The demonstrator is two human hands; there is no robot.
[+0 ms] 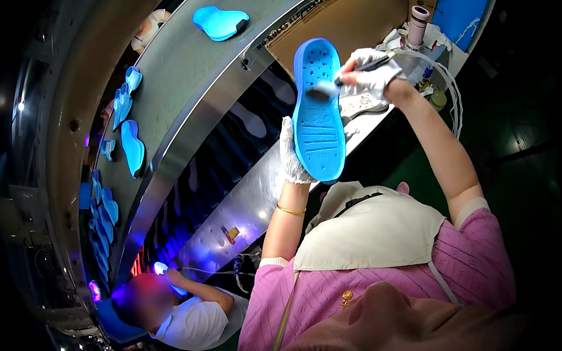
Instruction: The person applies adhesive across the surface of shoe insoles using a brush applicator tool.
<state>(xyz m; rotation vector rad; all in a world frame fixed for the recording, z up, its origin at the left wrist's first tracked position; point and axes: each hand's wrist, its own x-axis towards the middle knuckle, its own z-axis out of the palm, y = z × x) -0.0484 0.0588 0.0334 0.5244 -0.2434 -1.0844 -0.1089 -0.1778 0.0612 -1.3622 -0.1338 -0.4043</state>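
Note:
A bright blue shoe sole (pixel 319 124) is held up in front of me, its hollowed, patterned inner side facing me. Wearing a white glove, my left hand (pixel 293 155) grips it along the left edge near the heel. My right hand (pixel 371 73), also in a white glove with bare fingertips, is closed around the dark handle of a brush (pixel 323 91). The blurred bristles lie over the sole's upper half, just below its group of small holes. Thin clear tubing (pixel 448 77) loops from near the brush handle past my right wrist.
A curved conveyor belt (pixel 184 73) carries several blue soles, one nearest (pixel 220 23). Below its metal edge, a rack (pixel 230 140) holds dark and pale soles. A grey sole (pixel 362 103) lies on the bench. Cardboard (pixel 338 31) and a pink bottle (pixel 417 27) stand behind. A co-worker (pixel 196 318) sits lower left.

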